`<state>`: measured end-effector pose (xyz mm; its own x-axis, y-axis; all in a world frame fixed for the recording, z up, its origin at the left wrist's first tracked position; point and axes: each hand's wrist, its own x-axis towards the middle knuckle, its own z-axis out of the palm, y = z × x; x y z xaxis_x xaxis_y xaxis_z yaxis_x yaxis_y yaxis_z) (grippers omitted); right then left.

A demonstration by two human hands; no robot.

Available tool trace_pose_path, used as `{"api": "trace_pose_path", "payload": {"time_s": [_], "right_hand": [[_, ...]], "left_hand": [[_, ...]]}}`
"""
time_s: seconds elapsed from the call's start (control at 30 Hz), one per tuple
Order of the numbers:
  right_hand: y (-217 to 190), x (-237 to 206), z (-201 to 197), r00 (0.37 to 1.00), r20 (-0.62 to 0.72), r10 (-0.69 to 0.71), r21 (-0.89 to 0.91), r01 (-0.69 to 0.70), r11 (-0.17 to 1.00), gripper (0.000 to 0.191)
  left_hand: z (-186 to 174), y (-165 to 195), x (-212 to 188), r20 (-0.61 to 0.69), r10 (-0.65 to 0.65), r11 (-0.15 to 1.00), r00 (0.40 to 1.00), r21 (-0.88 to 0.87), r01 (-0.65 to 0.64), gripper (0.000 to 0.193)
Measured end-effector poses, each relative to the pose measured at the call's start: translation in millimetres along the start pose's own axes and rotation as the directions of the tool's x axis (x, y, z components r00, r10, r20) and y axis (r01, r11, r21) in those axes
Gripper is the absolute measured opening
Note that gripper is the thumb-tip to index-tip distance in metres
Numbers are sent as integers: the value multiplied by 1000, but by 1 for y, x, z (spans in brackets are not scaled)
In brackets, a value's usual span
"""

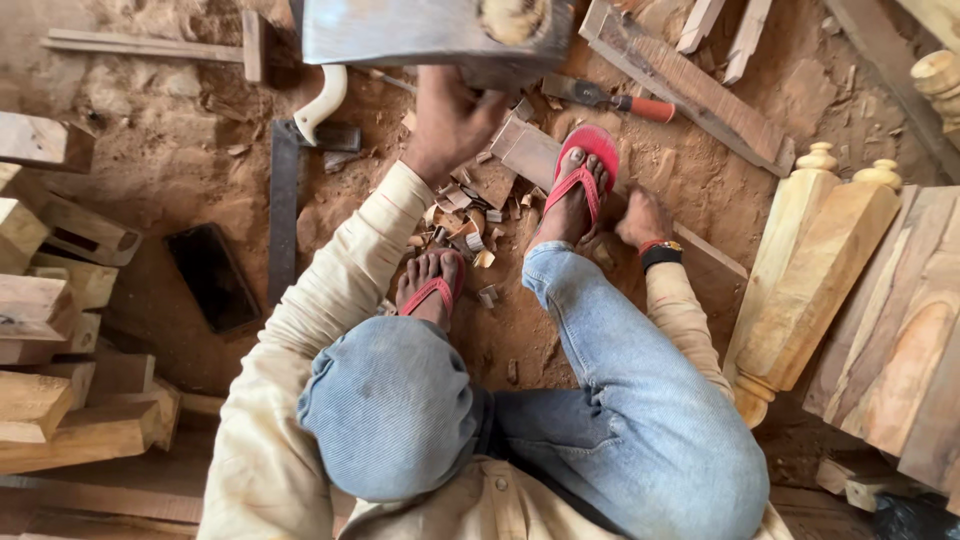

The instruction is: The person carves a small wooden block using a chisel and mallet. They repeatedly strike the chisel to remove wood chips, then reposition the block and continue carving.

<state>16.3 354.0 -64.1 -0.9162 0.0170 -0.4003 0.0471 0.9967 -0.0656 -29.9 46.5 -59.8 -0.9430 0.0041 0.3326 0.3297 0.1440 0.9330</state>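
My left hand [450, 120] is raised in front of me, fingers closed on the underside of a large grey wooden block [420, 30] at the top of the view. My right hand [640, 218], with a dark watch on the wrist, rests on a flat wooden plank [530, 150] lying on the dirt floor. Its fingers are curled and partly hidden beside my right foot. That foot, in a red sandal [590, 165], stands on the plank. Wood chips [460, 225] lie between my feet.
A red-handled chisel [610, 98] lies beyond the plank. A metal square [285, 215] and a dark flat slab [210, 275] lie to the left. Cut wood blocks [60, 300] are stacked along the left edge. Carved wooden posts [810, 270] lie at the right.
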Motion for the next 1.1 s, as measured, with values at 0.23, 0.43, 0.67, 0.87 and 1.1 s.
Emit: {"api": "trace_pose_path", "payload": {"time_s": [0.23,0.43,0.67,0.87,1.1], "right_hand": [[-10,-26,1,945,-285,-162,-74,147,986,49],[2,-24,2,981,-156,-112,87,126,988,51],[33,7,27,994,-58,-93,102,98,990,49],[58,21,57,970,-151,-191,67,203,977,42],[70,30,70,960,-111,-259,68,267,961,39]], "left_hand": [[-3,18,-6,222,-12,995,975,103,-12,24],[0,13,-17,131,93,982,987,-173,-69,28],[-9,2,-21,49,280,915,959,287,-282,33],[10,-10,-55,-78,-358,907,931,-265,327,44],[19,-26,-77,-132,155,962,979,247,-119,48]]}}
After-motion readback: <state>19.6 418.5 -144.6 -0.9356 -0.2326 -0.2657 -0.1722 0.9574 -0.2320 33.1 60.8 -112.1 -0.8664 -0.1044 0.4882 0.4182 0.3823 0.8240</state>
